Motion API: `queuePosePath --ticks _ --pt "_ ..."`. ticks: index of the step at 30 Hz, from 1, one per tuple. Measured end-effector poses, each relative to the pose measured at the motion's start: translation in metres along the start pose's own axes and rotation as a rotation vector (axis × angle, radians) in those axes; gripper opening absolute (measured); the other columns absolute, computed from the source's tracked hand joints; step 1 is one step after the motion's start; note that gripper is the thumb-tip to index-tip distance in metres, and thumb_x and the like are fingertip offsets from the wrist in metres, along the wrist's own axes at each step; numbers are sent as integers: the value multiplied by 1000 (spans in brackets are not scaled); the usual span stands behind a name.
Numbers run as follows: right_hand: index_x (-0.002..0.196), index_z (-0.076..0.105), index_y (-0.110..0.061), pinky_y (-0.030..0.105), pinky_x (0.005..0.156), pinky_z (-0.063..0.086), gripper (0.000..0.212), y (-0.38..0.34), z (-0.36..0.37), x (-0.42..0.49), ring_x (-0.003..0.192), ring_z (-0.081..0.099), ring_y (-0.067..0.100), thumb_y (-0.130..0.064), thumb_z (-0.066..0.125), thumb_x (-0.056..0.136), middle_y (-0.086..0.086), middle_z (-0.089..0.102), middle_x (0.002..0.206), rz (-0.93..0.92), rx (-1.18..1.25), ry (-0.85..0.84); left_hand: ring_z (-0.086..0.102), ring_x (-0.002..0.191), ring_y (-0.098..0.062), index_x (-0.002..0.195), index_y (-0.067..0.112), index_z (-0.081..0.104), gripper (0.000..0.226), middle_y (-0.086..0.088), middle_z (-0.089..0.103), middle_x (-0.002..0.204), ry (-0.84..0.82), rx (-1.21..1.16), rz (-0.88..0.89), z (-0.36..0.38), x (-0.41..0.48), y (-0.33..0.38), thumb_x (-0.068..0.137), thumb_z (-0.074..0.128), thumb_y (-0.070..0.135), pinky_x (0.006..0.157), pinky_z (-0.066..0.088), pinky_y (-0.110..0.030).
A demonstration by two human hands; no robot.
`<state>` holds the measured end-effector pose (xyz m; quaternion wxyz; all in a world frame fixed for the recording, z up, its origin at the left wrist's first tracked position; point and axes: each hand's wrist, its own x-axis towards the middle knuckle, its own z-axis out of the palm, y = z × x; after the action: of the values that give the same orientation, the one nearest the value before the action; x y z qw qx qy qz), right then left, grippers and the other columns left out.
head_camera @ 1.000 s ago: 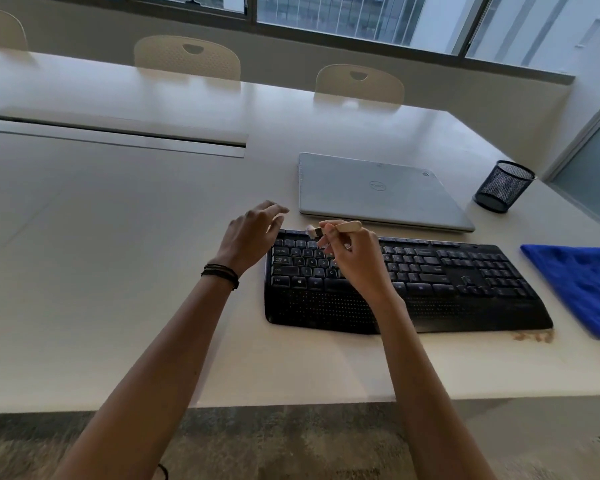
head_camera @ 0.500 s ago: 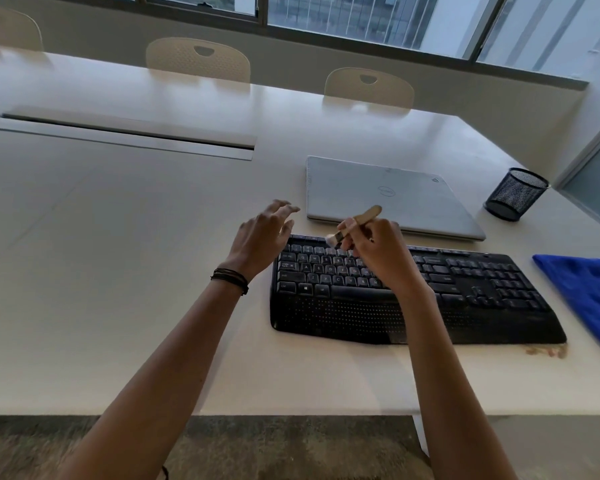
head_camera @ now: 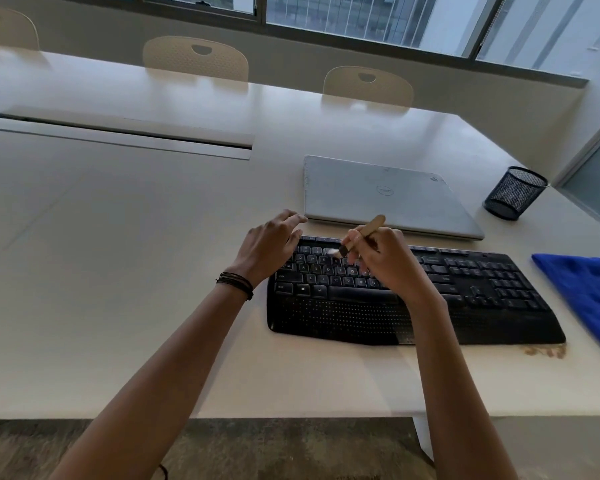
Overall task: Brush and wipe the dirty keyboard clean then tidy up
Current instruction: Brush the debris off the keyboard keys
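A black keyboard [head_camera: 465, 306] lies on the white table [head_camera: 136, 271], right of centre. My right hand [head_camera: 385, 261] grips a small wooden brush [head_camera: 361, 237], its pale bristles pointing down-left onto the upper left key rows. My left hand [head_camera: 271, 244] rests on the keyboard's upper left corner with fingers spread, holding nothing. A blue cloth [head_camera: 589, 292] lies at the right edge of the table. Brownish crumbs [head_camera: 544, 350] sit on the table by the keyboard's front right corner.
A shut silver laptop [head_camera: 381, 195] lies just behind the keyboard. A black mesh pen cup [head_camera: 515, 193] stands at the back right. A long cable slot [head_camera: 118, 133] runs across the table on the left. Chairs [head_camera: 194, 58] line the far side under the windows.
The brush has tilted from nearly level to bristles-down and swept onto the upper left keys. My left hand has stayed at the keyboard's corner. The camera has shifted slightly.
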<state>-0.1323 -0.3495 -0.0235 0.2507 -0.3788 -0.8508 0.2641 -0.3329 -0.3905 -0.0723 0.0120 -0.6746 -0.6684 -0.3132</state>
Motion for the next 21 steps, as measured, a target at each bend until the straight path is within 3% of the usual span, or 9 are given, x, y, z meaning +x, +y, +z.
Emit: queuePosePath --ticks 4,7,11,18,21 --pt "65 59 -16 27 49 50 36 4 -9 -5 42 56 11 -23 43 97 3 62 56 32 16 52 65 96 -21 126 13 55 31 2 54 130 -7 4 -2 0 0 0 97 46 20 78 52 -36" --pt "73 61 -14 15 46 45 32 9 -12 -5 43 55 3 -25 42 98 1 61 58 22 42 137 65 96 -21 125 13 56 31 2 55 130 -7 7 -1 0 0 0 97 46 20 78 53 -37" --pt "94 65 -14 18 56 51 25 21 -13 -4 53 58 2 -27 44 96 -4 65 71 19 5 93 66 93 -20 123 11 58 29 2 56 128 -9 10 3 0 0 1 97 47 19 76 52 -34" --pt "70 63 -9 20 48 46 37 22 -28 -15 41 53 7 -23 44 98 4 60 53 75 46 64 66 95 -20 119 12 60 27 1 62 122 12 21 -10 -1 -1 1 97 46 19 76 49 -31" --pt "76 61 -15 14 46 45 29 25 -32 -15 43 54 4 -24 43 97 1 62 59 57 38 152 66 95 -21 116 13 63 26 0 66 116 18 24 -17 0 -1 1 97 46 19 77 50 -32"
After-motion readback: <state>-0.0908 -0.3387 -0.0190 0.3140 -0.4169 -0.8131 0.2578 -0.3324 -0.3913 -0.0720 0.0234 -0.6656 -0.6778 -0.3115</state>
